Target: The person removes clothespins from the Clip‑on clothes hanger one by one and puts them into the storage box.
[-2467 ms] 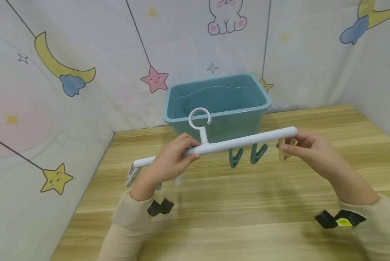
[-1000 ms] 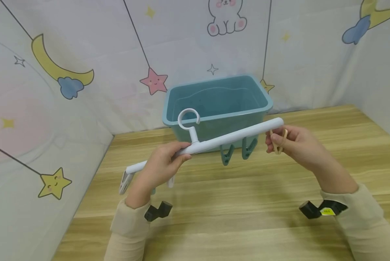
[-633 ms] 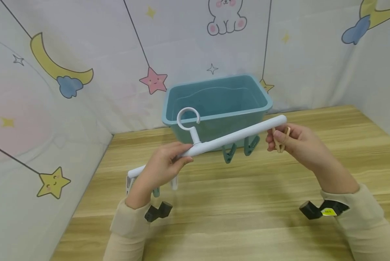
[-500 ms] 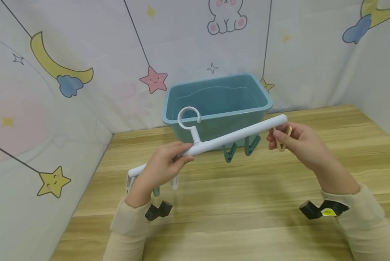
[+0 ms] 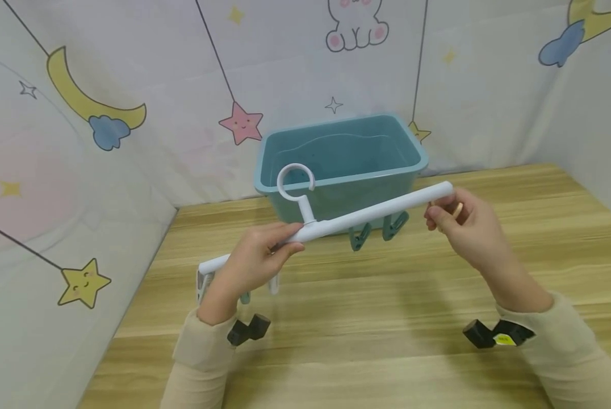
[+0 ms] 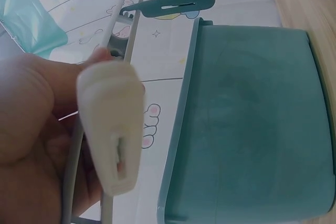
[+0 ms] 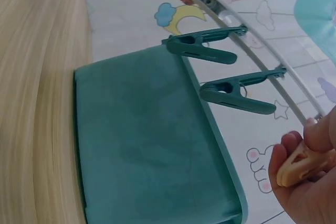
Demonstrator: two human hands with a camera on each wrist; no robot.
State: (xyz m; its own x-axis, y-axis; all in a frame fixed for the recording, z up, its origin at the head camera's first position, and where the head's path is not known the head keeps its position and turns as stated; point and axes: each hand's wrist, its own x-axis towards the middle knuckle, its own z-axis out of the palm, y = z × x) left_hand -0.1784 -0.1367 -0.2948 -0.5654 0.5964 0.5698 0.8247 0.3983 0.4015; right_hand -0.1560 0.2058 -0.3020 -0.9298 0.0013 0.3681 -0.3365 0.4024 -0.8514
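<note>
A white clip hanger (image 5: 377, 213) is held above the table, its right end higher than its left. My left hand (image 5: 251, 267) grips the bar just beside the hook (image 5: 295, 182). At the right end, my right hand (image 5: 476, 233) pinches a beige clothespin (image 7: 302, 166) right under the bar, mostly covered by fingers in the head view. Two green clothespins (image 7: 239, 98) hang between the hands. Left of the hook hang a grey-white clothespin (image 5: 203, 284), a green clothespin (image 5: 245, 297) and a white clothespin (image 6: 113, 129), partly hidden by my left hand and forearm.
Behind the hanger a blue-green plastic bin (image 5: 343, 201) stands at the back of the wood-grain table (image 5: 362, 341). White cloth (image 5: 183, 142) printed with stars and moons encloses the back and sides.
The hanger has shifted slightly left and its right end has tipped up. My right hand has turned, and the beige clothespin has swung further behind its fingers.
</note>
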